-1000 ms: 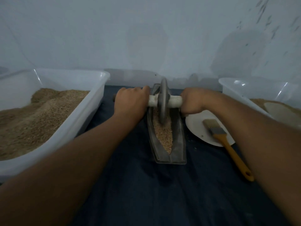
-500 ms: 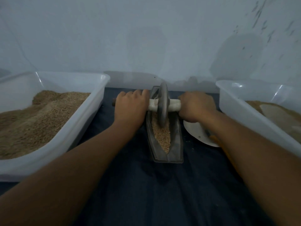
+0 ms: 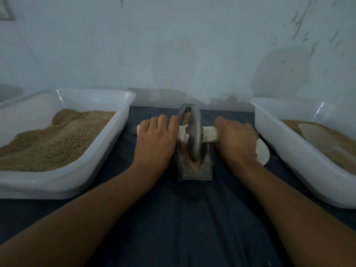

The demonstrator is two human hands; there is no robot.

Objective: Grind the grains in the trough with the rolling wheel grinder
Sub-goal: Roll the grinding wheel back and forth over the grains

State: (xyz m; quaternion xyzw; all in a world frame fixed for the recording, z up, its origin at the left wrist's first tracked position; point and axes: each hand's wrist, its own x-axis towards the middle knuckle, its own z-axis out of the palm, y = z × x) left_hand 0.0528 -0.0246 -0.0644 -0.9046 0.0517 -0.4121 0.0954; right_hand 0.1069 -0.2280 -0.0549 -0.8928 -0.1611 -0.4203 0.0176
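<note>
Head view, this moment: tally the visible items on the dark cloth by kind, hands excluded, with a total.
White plastic tubs: 2 (left tub, right tub)
Grinding trough: 1
Wheel grinder: 1
White plate: 1
Total: 5

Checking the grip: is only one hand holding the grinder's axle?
No: the left hand and the right hand each grip the axle, either side of the wheel.

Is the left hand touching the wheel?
Apart. The head view shows white-wrapped handle between the left hand and the wheel.
</note>
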